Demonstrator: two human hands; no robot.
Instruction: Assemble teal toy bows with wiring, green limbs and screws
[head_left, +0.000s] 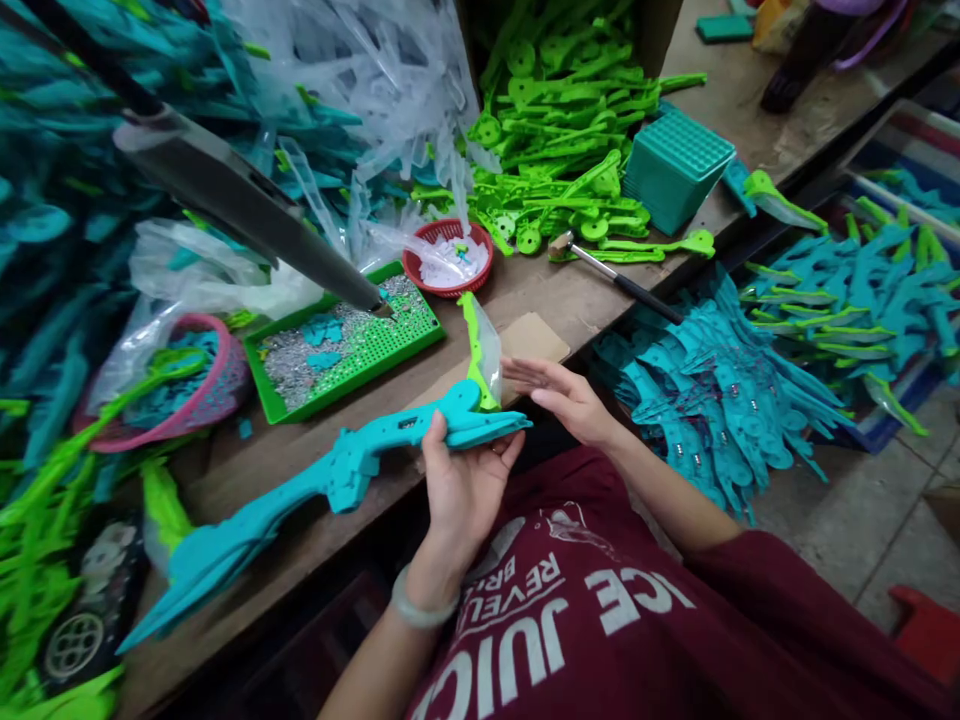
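Observation:
My left hand [461, 480] is closed around a long teal plastic toy part [337, 480] that stretches down to the left over the workbench edge. A green plastic piece with a clear bag [480, 350] stands up from the teal part's near end. My right hand [562, 395] hovers just right of that end, fingers stretched out flat, holding nothing.
On the wooden bench [540, 295] lie a green tray of small metal bits [345, 345], a red basket [448, 258], a pink basket [195, 385], a hammer [615, 275], a teal box [675, 165] and heaps of green parts [562, 130]. Teal parts [712, 390] are piled at the right.

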